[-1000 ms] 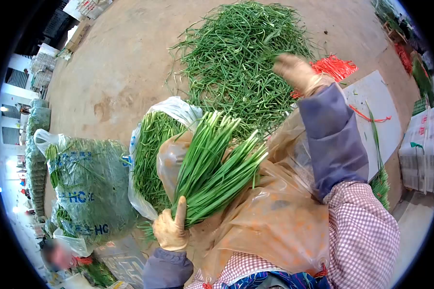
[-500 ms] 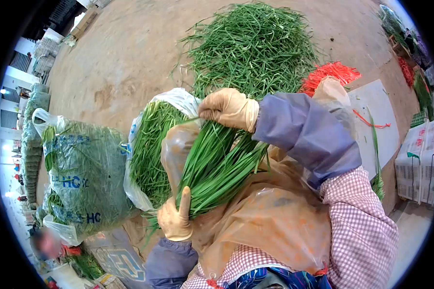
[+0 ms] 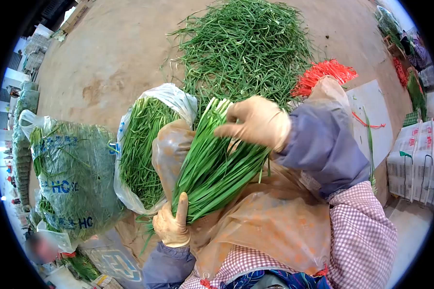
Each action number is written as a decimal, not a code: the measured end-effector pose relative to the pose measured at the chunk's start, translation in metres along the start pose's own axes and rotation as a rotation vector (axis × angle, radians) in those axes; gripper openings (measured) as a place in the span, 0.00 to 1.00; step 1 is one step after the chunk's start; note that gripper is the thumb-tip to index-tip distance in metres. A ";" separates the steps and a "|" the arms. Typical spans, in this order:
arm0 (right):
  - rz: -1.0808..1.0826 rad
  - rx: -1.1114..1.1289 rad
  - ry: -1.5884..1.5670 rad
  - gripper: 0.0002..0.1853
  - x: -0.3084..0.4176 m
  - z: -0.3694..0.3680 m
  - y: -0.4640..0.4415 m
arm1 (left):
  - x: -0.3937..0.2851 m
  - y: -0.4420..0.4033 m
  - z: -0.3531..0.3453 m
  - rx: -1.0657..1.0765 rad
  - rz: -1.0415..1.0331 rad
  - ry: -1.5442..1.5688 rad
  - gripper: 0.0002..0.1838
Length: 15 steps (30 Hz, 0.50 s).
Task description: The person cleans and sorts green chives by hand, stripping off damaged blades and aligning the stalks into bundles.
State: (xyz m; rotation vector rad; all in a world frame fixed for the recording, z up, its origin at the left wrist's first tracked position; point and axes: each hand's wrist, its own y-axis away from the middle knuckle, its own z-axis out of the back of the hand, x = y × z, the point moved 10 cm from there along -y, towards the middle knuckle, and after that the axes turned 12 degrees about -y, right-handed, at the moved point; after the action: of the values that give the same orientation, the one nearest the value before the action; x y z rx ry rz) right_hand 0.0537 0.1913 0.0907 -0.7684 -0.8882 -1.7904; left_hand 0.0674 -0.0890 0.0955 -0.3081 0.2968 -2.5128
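A bunch of green chives (image 3: 222, 168) lies across my lap, its pale cut ends gathered at the top and its leaves fanning down. My gloved left hand (image 3: 172, 224) is closed around the lower leaf end, thumb pointing up along the blades. Over the upper right of the bunch is my gloved right hand (image 3: 258, 123), thumb and fingers apart, with nothing seen between them. Whether its fingertips touch the leaves I cannot tell. A brown-stained plastic apron (image 3: 275, 212) covers my lap beneath the bunch.
A big heap of loose chives (image 3: 246, 48) covers the floor ahead. Red ties (image 3: 325, 74) lie beside it, near a pale board (image 3: 371, 120). At left stand an open bag of chives (image 3: 147, 149) and a full plastic bag (image 3: 79, 178). White crates (image 3: 414, 159) stand at right.
My right hand has opened and moved right, off the top of the bunch, uncovering the pale stem ends. My left hand keeps its hold. The whole view has shifted slightly.
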 end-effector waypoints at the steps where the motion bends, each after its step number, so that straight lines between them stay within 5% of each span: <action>1: 0.010 0.012 0.211 0.16 -0.001 -0.011 -0.002 | -0.001 0.001 -0.001 0.016 -0.003 -0.017 0.40; 5: 0.181 -0.114 0.019 0.11 -0.020 -0.008 -0.014 | 0.002 0.006 -0.001 0.042 0.009 -0.025 0.40; 7: 0.310 -0.424 0.069 0.10 -0.056 0.030 -0.017 | 0.003 0.006 -0.001 0.027 0.022 0.004 0.40; 11: 0.105 -0.537 -0.053 0.07 -0.073 0.108 -0.012 | 0.002 0.008 -0.003 0.003 0.025 0.000 0.41; 12: 0.136 -0.507 -0.372 0.06 -0.069 0.103 -0.012 | 0.001 0.009 -0.004 0.009 0.018 -0.012 0.41; 15: 0.032 -0.108 -0.360 0.15 -0.016 0.049 -0.012 | -0.002 0.000 0.001 0.016 0.004 0.004 0.43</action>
State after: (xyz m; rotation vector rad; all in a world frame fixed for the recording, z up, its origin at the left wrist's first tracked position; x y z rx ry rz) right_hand 0.0539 0.2431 0.1008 -1.1945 -1.0086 -1.7100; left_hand 0.0694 -0.0878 0.0957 -0.2954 0.2786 -2.5113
